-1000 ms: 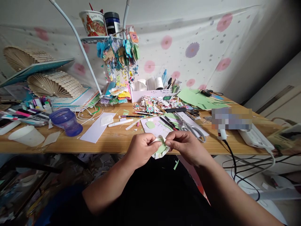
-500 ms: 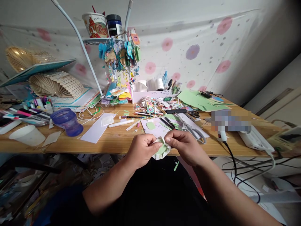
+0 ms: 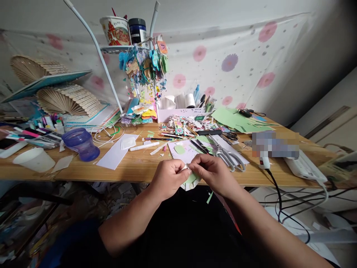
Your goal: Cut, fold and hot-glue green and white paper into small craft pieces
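Observation:
Between my two hands, just off the table's front edge, is a small green paper piece (image 3: 191, 180) with white folded edging around it. My left hand (image 3: 169, 178) pinches its left side between thumb and bent fingers. My right hand (image 3: 213, 173) is closed on the top edge, its fingertips close to the left thumb. Part of the piece is hidden behind the fingers. Beyond the hands lie a white sheet with a green rounded cutout (image 3: 179, 149) on it, and large grey-handled scissors (image 3: 227, 156). A thin green paper scrap (image 3: 209, 197) rests on the dark clothing below.
A blue translucent cup (image 3: 80, 144) and a white cup (image 3: 34, 159) stand at the left. Pens and paper scraps crowd the middle of the wooden table (image 3: 139, 169). At right are green sheets (image 3: 237, 121), a white power strip (image 3: 304, 167) and black cables (image 3: 275, 186).
My right hand has shifted left along the paper's edge, bringing its fingertips up to my left thumb. My left hand keeps its hold. The view has shifted slightly.

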Motion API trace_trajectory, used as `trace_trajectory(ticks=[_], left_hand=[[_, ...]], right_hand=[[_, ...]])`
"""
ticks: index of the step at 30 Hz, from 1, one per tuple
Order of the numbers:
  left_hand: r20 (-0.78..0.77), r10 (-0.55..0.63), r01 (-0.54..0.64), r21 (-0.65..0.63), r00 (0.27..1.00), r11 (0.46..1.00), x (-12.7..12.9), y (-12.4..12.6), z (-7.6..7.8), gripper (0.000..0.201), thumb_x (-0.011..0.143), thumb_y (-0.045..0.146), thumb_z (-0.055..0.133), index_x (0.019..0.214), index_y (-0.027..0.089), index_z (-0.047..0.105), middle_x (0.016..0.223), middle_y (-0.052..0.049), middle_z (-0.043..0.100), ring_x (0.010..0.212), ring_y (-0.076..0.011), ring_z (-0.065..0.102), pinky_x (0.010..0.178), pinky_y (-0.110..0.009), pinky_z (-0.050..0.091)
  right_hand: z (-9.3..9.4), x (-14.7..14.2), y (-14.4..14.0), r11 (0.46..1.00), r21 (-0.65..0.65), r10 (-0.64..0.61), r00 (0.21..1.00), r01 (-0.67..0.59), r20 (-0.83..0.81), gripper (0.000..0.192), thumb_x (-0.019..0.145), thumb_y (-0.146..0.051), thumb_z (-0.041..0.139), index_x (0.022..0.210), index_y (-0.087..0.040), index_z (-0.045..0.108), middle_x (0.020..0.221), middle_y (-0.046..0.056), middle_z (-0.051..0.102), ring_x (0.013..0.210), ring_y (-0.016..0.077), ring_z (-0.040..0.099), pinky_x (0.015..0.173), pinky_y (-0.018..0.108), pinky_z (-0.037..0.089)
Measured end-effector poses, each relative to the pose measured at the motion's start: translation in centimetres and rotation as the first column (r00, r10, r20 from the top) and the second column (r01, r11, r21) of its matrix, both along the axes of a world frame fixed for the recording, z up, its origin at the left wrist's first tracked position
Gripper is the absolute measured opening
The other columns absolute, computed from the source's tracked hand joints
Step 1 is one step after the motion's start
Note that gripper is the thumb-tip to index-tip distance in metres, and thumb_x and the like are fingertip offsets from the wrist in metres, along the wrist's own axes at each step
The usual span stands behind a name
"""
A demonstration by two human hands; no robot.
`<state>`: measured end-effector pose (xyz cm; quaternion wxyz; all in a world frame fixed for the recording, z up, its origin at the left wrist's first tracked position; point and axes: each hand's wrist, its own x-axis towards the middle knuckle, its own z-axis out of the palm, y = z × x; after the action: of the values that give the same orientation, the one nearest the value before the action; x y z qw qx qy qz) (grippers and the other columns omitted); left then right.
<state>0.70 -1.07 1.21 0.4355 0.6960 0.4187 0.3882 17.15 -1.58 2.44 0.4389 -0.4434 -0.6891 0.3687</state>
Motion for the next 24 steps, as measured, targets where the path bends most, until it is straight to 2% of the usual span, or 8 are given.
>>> trace_trajectory(ticks=[2, 5, 7, 13, 16, 18, 21, 24], left_hand=[[0.011, 0.011, -0.011, 0.008, 1.000, 1.000, -0.1, 0.0, -0.2, 0.035, 0.076, 0.035, 0.057, 0.053, 0.017, 0.037, 0.052, 0.006, 0.031, 0.050, -0.0070, 0.028, 0.046, -0.022, 0.021], [0.056, 0.034, -0.035, 0.006, 0.998, 0.999, -0.2, 0.1, -0.3, 0.034, 0.076, 0.036, 0.058, 0.054, 0.017, 0.038, 0.052, 0.006, 0.033, 0.050, -0.0072, 0.030, 0.047, -0.022, 0.023], [0.088, 0.052, -0.053, -0.001, 0.995, 0.999, -0.1, 0.2, -0.3, 0.034, 0.076, 0.036, 0.058, 0.055, 0.017, 0.039, 0.052, 0.005, 0.035, 0.050, -0.0074, 0.032, 0.047, -0.022, 0.024], [0.144, 0.106, -0.108, 0.006, 0.984, 0.994, 0.1, 0.0, -0.3, 0.034, 0.077, 0.037, 0.058, 0.055, 0.018, 0.040, 0.052, 0.005, 0.035, 0.050, -0.0078, 0.031, 0.046, -0.022, 0.025], [0.159, 0.129, -0.133, 0.014, 0.979, 0.991, 0.1, 0.0, -0.5, 0.034, 0.077, 0.038, 0.058, 0.055, 0.017, 0.042, 0.052, 0.005, 0.035, 0.050, -0.0079, 0.031, 0.046, -0.022, 0.025], [0.164, 0.148, -0.154, 0.025, 0.975, 0.988, 0.1, 0.1, -0.7, 0.034, 0.077, 0.038, 0.059, 0.056, 0.017, 0.042, 0.052, 0.005, 0.035, 0.050, -0.0079, 0.031, 0.047, -0.022, 0.025], [0.175, 0.176, -0.185, 0.040, 0.969, 0.982, 0.1, 0.2, -0.8, 0.036, 0.077, 0.038, 0.059, 0.055, 0.017, 0.040, 0.052, 0.005, 0.033, 0.051, -0.0078, 0.030, 0.047, -0.022, 0.024], [0.190, 0.172, -0.182, 0.036, 0.967, 0.983, 0.0, 0.3, -0.8, 0.037, 0.078, 0.038, 0.059, 0.055, 0.017, 0.039, 0.052, 0.005, 0.033, 0.051, -0.0076, 0.029, 0.047, -0.022, 0.024]], right_hand=[[-0.2, 0.2, 0.1, 0.999, -0.027, 0.025, 0.999, -0.026, -0.037, 0.031, 0.077, -0.044, 0.064, 0.065, -0.016, 0.059, 0.061, 0.000, 0.055, 0.057, 0.0114, 0.047, 0.055, 0.024, 0.038], [-0.8, 0.9, 0.1, 0.988, -0.110, 0.082, 0.977, -0.105, -0.197, 0.039, 0.083, -0.051, 0.054, 0.069, -0.016, 0.060, 0.062, 0.001, 0.056, 0.058, 0.0124, 0.051, 0.055, 0.025, 0.041], [-1.3, 1.2, 0.0, 0.984, -0.141, 0.076, 0.969, -0.112, -0.236, 0.040, 0.085, -0.051, 0.050, 0.069, -0.016, 0.060, 0.061, 0.001, 0.057, 0.058, 0.0127, 0.053, 0.057, 0.025, 0.043], [-1.8, 0.6, -0.4, 0.997, -0.031, -0.067, 0.991, 0.064, -0.117, 0.028, 0.076, -0.041, 0.067, 0.065, -0.017, 0.060, 0.058, -0.001, 0.057, 0.055, 0.0108, 0.049, 0.054, 0.023, 0.038], [-2.1, 0.3, -0.3, 0.996, -0.014, -0.092, 0.983, 0.091, -0.160, 0.025, 0.075, -0.039, 0.069, 0.067, -0.017, 0.063, 0.059, 0.000, 0.059, 0.057, 0.0116, 0.052, 0.055, 0.023, 0.040], [-2.3, 0.4, -0.2, 0.997, -0.074, -0.046, 0.957, 0.026, -0.286, 0.027, 0.078, -0.042, 0.065, 0.071, -0.017, 0.065, 0.061, 0.001, 0.061, 0.057, 0.0126, 0.055, 0.057, 0.025, 0.043], [-2.4, 0.4, -0.1, 0.980, -0.162, 0.017, 0.864, -0.114, -0.504, 0.038, 0.085, -0.051, 0.051, 0.077, -0.017, 0.066, 0.064, 0.003, 0.061, 0.056, 0.0141, 0.057, 0.057, 0.028, 0.047], [-2.2, 0.3, -0.2, 0.978, -0.174, 0.000, 0.837, -0.114, -0.548, 0.037, 0.086, -0.050, 0.051, 0.077, -0.017, 0.064, 0.064, 0.002, 0.060, 0.056, 0.0133, 0.057, 0.056, 0.027, 0.048]])
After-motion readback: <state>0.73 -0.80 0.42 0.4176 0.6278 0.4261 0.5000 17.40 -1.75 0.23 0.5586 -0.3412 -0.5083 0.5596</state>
